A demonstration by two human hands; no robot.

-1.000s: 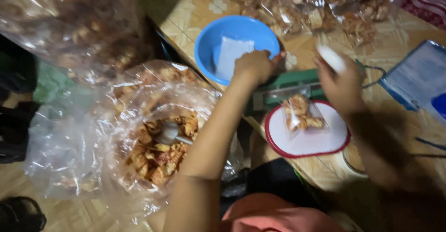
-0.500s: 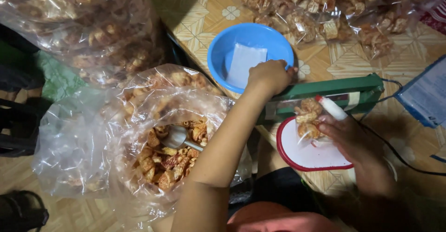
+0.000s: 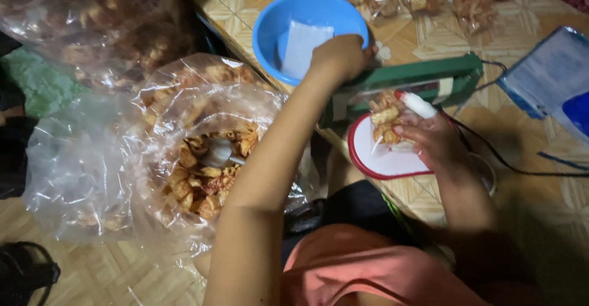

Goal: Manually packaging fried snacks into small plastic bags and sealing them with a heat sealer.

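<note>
Your left hand (image 3: 340, 54) was fisted on the green sealer (image 3: 405, 85); right hand (image 3: 429, 137) pinched the small snack bag (image 3: 386, 122) just under its bar. Risk: bag skewed, weak seal, fingertips near heat.

A bright blue bowl (image 3: 270, 33) is showing just beside the left hand (image 3: 338, 56), a dark green sealer (image 3: 408, 84) is running between both hands, and a red-rimmed white lid (image 3: 380, 159) is lying under the right hand (image 3: 432, 137), golden-brown snacks (image 3: 383, 119) against its fingers
</note>
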